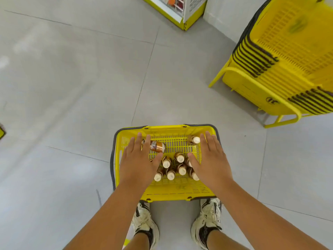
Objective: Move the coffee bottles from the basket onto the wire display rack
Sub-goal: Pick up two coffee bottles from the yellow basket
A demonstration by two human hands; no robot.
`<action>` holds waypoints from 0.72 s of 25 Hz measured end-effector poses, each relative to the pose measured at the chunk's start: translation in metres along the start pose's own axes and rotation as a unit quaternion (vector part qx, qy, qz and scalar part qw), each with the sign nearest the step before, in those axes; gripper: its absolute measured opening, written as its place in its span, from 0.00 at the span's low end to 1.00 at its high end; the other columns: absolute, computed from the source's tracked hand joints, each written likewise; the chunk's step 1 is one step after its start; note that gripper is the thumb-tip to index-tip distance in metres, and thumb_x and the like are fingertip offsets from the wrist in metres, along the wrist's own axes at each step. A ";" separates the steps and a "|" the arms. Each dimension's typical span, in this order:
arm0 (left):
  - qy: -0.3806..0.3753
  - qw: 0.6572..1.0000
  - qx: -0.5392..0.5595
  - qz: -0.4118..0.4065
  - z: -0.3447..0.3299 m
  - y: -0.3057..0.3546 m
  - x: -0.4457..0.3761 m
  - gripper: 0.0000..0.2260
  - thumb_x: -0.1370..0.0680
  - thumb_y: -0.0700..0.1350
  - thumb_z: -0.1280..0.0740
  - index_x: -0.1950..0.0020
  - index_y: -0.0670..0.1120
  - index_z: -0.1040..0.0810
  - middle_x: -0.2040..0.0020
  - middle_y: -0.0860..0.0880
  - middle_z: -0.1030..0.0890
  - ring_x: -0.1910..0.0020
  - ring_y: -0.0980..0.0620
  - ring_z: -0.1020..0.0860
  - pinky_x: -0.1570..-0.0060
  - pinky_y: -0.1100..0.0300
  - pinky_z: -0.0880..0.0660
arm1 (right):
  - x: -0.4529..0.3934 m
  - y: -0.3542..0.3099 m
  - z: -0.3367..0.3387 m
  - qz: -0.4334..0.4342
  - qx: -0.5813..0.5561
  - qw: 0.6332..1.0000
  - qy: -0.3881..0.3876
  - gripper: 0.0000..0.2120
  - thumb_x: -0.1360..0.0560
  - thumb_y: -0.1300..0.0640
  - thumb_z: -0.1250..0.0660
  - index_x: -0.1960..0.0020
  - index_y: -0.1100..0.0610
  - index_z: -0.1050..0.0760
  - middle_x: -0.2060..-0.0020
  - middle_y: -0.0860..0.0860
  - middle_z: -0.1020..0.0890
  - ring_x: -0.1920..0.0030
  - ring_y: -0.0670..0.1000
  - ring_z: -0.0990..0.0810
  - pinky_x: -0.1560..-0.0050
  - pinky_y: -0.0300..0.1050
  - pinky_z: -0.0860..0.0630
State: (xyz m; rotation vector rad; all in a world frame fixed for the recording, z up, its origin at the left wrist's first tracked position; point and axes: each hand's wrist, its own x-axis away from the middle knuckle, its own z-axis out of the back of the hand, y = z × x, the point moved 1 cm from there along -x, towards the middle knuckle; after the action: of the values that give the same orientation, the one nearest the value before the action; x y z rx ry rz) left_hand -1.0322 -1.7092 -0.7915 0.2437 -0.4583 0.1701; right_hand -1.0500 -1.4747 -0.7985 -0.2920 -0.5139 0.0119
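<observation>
Coffee bottles (pixel 177 166), cream caps, slotted yellow plastic basket (pixel 167 191)

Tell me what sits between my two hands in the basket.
In the head view, a cluster of upright coffee bottles stands between the left hand and right hand, inside the yellow basket.

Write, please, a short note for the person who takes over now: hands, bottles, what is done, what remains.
Left hand: open, spread over the basket, holding nothing.
Right hand: open, over the basket's right side, holding nothing.
Bottles: one lying bottle by the left fingers, one lone bottle at the far right corner, an upright cluster between the hands.
Basket is on the floor, in front of the shoes.
Done: nothing visible; the rack is out of view.
Left: move all the bottles.
</observation>
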 end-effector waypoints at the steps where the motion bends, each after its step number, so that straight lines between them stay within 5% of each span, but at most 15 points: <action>1: -0.011 1.000 -0.001 0.006 -0.018 -0.007 -0.009 0.40 0.24 0.72 0.57 0.17 0.53 0.47 0.16 0.48 0.49 0.17 0.46 0.52 0.21 0.48 0.49 | -0.010 0.005 -0.016 -0.007 -0.003 1.000 -0.001 0.39 0.18 0.35 0.47 0.16 0.55 0.54 0.16 0.52 0.54 0.16 0.54 0.57 0.18 0.52 0.50; 11: -0.095 0.993 -0.036 0.057 -0.153 -0.049 -0.092 0.35 0.19 0.67 0.48 0.16 0.51 0.50 0.16 0.47 0.51 0.17 0.46 0.52 0.21 0.48 0.48 | -0.096 0.049 -0.120 -0.045 -0.033 0.998 -0.034 0.40 0.18 0.37 0.41 0.16 0.55 0.54 0.16 0.52 0.51 0.17 0.54 0.52 0.20 0.52 0.43; 15: -0.118 0.973 0.080 0.183 -0.185 -0.054 -0.132 0.38 0.20 0.68 0.44 0.18 0.44 0.43 0.23 0.42 0.32 0.26 0.39 0.32 0.31 0.47 0.31 | -0.119 0.059 -0.138 -0.067 -0.095 0.993 -0.038 0.38 0.18 0.46 0.35 0.16 0.52 0.50 0.17 0.50 0.45 0.20 0.54 0.39 0.28 0.51 0.32; 18: -0.177 0.939 0.146 0.255 -0.201 -0.058 -0.154 0.33 0.19 0.66 0.46 0.22 0.46 0.35 0.35 0.39 0.22 0.38 0.38 0.22 0.45 0.52 0.25 | -0.121 0.064 -0.147 -0.100 -0.172 0.980 0.007 0.30 0.20 0.55 0.32 0.21 0.49 0.39 0.25 0.50 0.29 0.30 0.56 0.25 0.42 0.48 0.25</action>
State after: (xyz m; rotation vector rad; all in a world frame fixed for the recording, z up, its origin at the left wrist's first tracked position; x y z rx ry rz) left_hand -1.0719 -1.7268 -1.0476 0.4487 -0.8521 0.7153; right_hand -1.0796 -1.4639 -0.9970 -0.5778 -0.5286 -0.2777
